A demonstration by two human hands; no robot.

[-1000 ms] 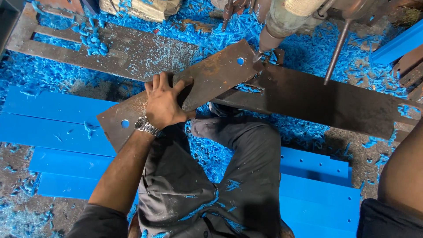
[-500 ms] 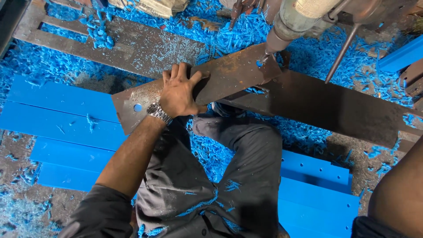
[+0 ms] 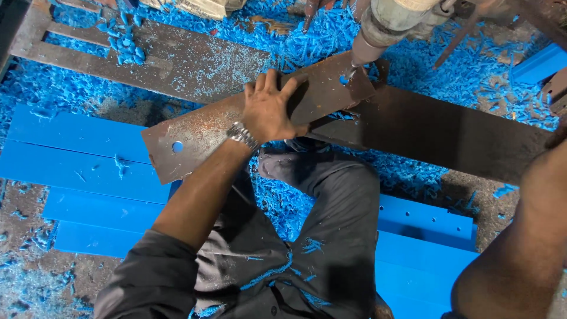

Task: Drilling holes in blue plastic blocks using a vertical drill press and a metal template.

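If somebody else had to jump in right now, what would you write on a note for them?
Left hand: pressed flat, fingers spread, on the rusty metal strip, pinning it down. It grips nothing.
Right hand: out of view; only the forearm shows at the right edge.
Strip: lies slanted across a longer dark metal plate, above the blue panels. The drill has its bit at the strip's far end, on a blue-ringed spot.
Done: one hole already through the strip's near end.
Left: whether the far hole is through cannot be seen. Keep the strip pinned. Blue shavings lie everywhere.
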